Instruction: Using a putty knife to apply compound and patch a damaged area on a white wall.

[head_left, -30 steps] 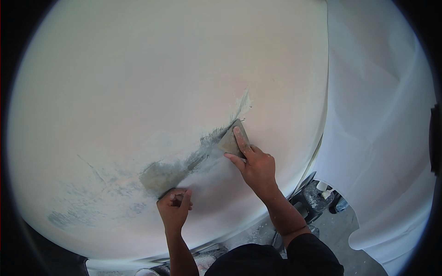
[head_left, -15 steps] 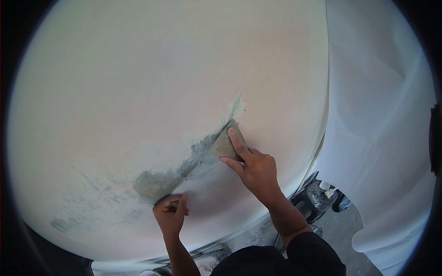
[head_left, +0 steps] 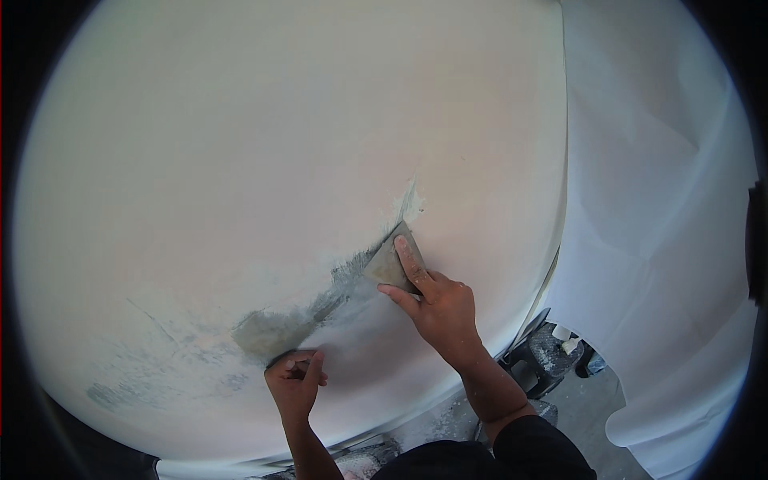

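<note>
My right hand (head_left: pixel 446 308) grips a flat, square grey scraper (head_left: pixel 387 264), its index finger laid along the face and its thumb at the lower side. The scraper lies against a large pale curved surface (head_left: pixel 264 160), on a slanting dark grey streak (head_left: pixel 346 276) with whitish smears at its upper end. Lower left, my left hand (head_left: pixel 296 380) has its fingers curled and thumb raised at the lower edge of an olive-grey patch (head_left: pixel 272 332). A thin dark edge shows by these fingers; what they hold, if anything, I cannot make out.
Faint grey scuffs (head_left: pixel 152 368) mark the pale surface at the left. White sheeting (head_left: pixel 640 200) hangs along the right. Below right, a dark stool (head_left: pixel 544 360) with white dust and small items on it stands on a grey floor (head_left: pixel 588 416).
The whole view has shifted slightly, so the surface and both hands sit a little lower. My right hand with the scraper has barely moved along the streak; the left keeps its place.
</note>
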